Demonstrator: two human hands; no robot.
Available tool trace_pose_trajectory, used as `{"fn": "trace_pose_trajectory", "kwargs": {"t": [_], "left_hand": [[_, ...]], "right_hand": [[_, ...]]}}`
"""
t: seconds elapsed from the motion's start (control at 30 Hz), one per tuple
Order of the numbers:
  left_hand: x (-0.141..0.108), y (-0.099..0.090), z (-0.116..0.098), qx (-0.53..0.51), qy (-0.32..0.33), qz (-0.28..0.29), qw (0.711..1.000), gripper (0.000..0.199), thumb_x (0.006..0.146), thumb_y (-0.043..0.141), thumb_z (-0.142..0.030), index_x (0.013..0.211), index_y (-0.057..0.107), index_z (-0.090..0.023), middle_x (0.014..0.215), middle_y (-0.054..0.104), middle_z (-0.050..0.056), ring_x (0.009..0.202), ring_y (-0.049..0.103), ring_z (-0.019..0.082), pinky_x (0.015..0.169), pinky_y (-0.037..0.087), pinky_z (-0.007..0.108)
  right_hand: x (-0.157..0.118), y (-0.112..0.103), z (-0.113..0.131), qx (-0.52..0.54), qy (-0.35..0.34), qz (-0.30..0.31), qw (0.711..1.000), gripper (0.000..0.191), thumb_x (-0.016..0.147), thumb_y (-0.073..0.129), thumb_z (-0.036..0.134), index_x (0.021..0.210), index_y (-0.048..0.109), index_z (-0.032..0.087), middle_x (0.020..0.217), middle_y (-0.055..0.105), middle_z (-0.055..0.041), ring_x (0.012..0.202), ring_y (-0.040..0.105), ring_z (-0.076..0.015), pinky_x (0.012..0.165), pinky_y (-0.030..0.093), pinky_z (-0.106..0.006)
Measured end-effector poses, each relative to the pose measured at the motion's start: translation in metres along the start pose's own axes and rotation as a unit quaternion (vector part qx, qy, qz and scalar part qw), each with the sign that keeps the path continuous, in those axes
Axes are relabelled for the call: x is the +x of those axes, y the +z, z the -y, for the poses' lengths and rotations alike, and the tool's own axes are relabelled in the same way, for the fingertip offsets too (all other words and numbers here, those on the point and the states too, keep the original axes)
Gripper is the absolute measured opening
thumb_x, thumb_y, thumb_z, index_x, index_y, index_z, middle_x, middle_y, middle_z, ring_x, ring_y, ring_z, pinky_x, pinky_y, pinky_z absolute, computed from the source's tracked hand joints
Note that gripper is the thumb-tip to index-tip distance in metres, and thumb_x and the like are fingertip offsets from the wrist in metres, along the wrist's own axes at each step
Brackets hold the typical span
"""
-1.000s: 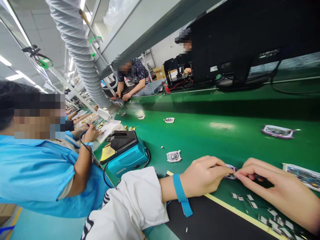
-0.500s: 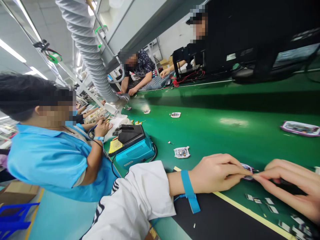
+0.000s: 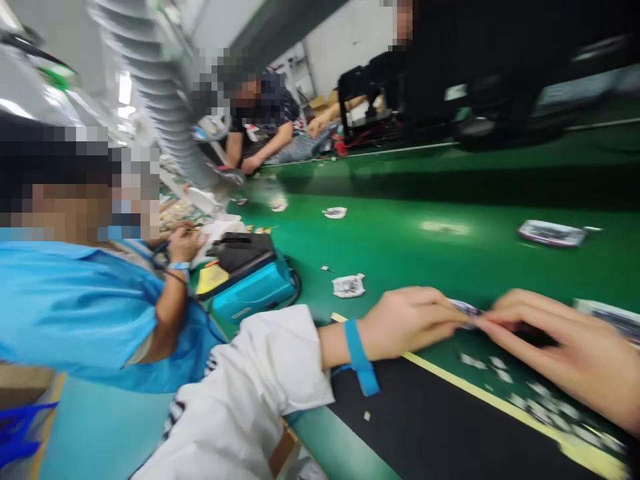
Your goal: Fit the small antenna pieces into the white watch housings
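At the right of the head view, the fingertips of both my hands meet at a small electronic device housing (image 3: 466,309) with a pale and purple rim, mostly covered by fingers. My left hand (image 3: 407,323), with a blue strap round its wrist, pinches the housing's near edge. Thumb and finger pressed together, my right hand (image 3: 560,347) grips at its other side; any smaller part there is too blurred to make out. Several small white-and-silver pieces (image 3: 543,403) lie on the green mat (image 3: 400,260) below my right hand.
A black mat (image 3: 430,420) edged with yellow tape lies in front. Open housings (image 3: 349,286) with circuit boards are spread over the green surface. To the left, a co-worker in blue (image 3: 90,300) sits beside a teal soldering station (image 3: 255,290). A ribbed duct (image 3: 155,87) hangs above.
The view has swung to the right, so the scene shifts left and slightly up, blurred. Both hands keep their pinch at the housing. Another housing has come into view behind my right hand.
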State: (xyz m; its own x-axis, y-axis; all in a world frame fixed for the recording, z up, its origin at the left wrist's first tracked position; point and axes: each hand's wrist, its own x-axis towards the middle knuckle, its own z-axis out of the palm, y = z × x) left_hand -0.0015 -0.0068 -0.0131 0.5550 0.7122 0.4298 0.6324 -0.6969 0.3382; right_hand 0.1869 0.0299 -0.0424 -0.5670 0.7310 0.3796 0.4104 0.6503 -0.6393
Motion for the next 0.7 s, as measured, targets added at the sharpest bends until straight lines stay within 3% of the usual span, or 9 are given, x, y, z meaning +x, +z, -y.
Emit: {"fn": "trace_pose_trajectory", "kwargs": {"t": [0.07, 0.13, 0.27, 0.4, 0.7], "left_hand": [[0.001, 0.003, 0.003, -0.026, -0.004, -0.036, 0.999, 0.018, 0.082, 0.046, -0.019, 0.086, 0.062, -0.012, 0.081, 0.063, 0.003, 0.075, 0.057, 0.008, 0.072, 0.048, 0.017], [0.002, 0.006, 0.006, -0.043, -0.02, -0.069, 0.996, 0.015, 0.081, 0.049, -0.018, 0.084, 0.062, -0.012, 0.08, 0.063, 0.003, 0.075, 0.057, 0.008, 0.071, 0.048, 0.018], [0.004, 0.004, 0.009, -0.03, -0.016, -0.056, 0.998, 0.013, 0.079, 0.051, -0.016, 0.085, 0.062, -0.012, 0.082, 0.063, 0.004, 0.078, 0.058, 0.009, 0.072, 0.048, 0.019], [0.005, 0.005, 0.01, 0.037, 0.013, -0.031, 0.999, 0.014, 0.08, 0.05, -0.016, 0.086, 0.062, -0.014, 0.085, 0.062, 0.003, 0.078, 0.058, 0.01, 0.071, 0.049, 0.021], [0.005, 0.004, 0.007, 0.127, 0.027, 0.022, 0.991, 0.017, 0.081, 0.046, -0.014, 0.091, 0.06, -0.015, 0.087, 0.06, 0.003, 0.079, 0.057, 0.012, 0.072, 0.049, 0.023]], "right_hand": [[0.005, -0.01, 0.009, -0.015, -0.024, -0.001, 1.0, 0.014, 0.079, 0.048, 0.034, 0.077, 0.055, 0.021, 0.073, 0.052, -0.0035, 0.068, 0.05, -0.0141, 0.06, 0.043, -0.029], [0.007, -0.016, 0.008, -0.036, -0.022, -0.026, 0.999, 0.027, 0.074, 0.055, 0.038, 0.093, 0.052, 0.019, 0.082, 0.052, -0.0048, 0.072, 0.05, -0.0138, 0.059, 0.044, -0.027], [0.002, -0.017, 0.001, -0.071, 0.019, 0.026, 0.997, 0.048, 0.07, 0.061, 0.04, 0.108, 0.046, 0.016, 0.101, 0.05, -0.0079, 0.085, 0.05, -0.0158, 0.069, 0.046, -0.029], [0.004, -0.013, 0.005, -0.067, 0.032, 0.075, 0.994, 0.045, 0.072, 0.058, 0.039, 0.109, 0.048, 0.015, 0.103, 0.051, -0.0084, 0.092, 0.05, -0.0182, 0.077, 0.045, -0.033], [0.009, -0.008, 0.005, -0.054, 0.015, 0.07, 0.996, 0.035, 0.075, 0.055, 0.035, 0.103, 0.055, 0.014, 0.094, 0.053, -0.0069, 0.086, 0.051, -0.0173, 0.075, 0.043, -0.032]]}}
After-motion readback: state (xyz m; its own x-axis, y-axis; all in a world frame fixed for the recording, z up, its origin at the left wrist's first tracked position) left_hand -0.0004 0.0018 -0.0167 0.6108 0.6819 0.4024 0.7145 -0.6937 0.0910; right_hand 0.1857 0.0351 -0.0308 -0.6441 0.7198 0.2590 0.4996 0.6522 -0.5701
